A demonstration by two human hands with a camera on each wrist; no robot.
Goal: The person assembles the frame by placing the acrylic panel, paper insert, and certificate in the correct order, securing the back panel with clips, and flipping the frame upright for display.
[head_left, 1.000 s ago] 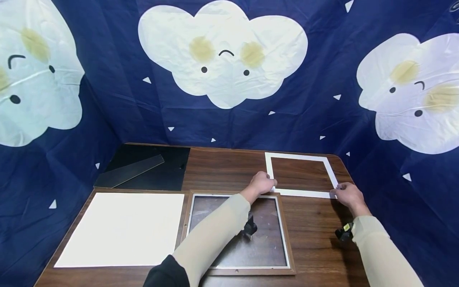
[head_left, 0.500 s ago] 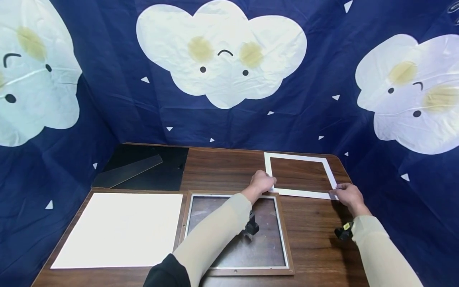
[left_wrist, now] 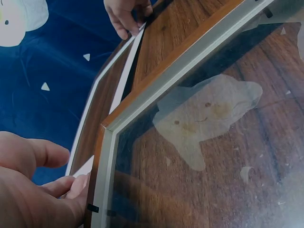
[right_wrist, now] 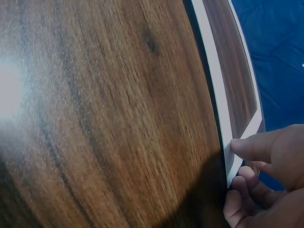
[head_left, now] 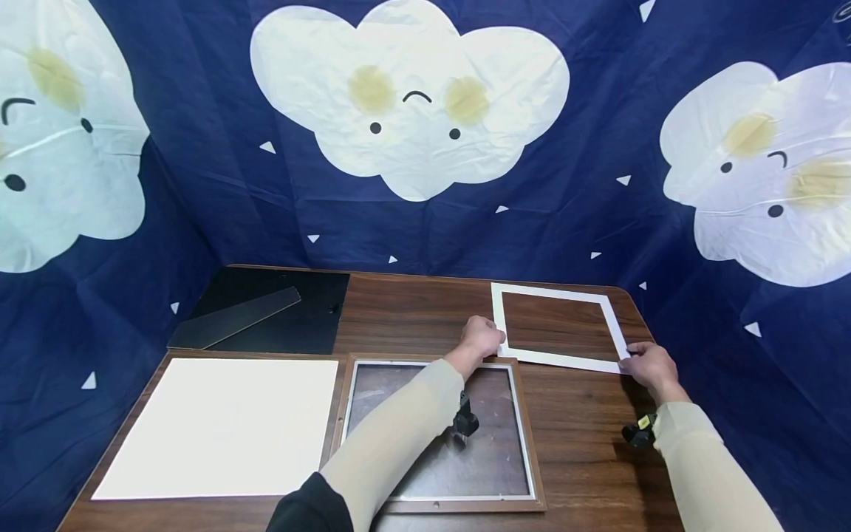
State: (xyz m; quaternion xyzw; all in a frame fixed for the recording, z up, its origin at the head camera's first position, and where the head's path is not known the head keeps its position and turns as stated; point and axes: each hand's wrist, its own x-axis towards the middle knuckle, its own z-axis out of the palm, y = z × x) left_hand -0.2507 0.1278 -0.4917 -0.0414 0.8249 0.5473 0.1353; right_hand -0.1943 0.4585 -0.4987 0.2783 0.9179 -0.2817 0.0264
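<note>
A white picture mat (head_left: 548,291), a thin rectangular border, lies at the table's back right. My right hand (head_left: 651,366) pinches its near right corner; the right wrist view shows the thumb (right_wrist: 249,146) over the white strip and the other fingers curled at its edge. My left hand (head_left: 482,336) is at the mat's near left corner. In the left wrist view, thumb and fingers (left_wrist: 76,185) stand apart, fingertips right at the white strip. That corner is partly hidden by the wooden picture frame (left_wrist: 156,76). Under my left arm lies this frame, with a clear pane (head_left: 492,443) inside.
To the left, a large white sheet (head_left: 219,428) lies on the wooden table (head_left: 412,310). A black backing board (head_left: 319,318) with a stand leg (head_left: 246,316) lies at the back left. A blue cloud-patterned curtain (head_left: 425,236) stands behind the table.
My left hand has shifted slightly left along the mat's corner. The mat's near right corner has come slightly toward me with my right hand. The frame and white sheet stay put.
</note>
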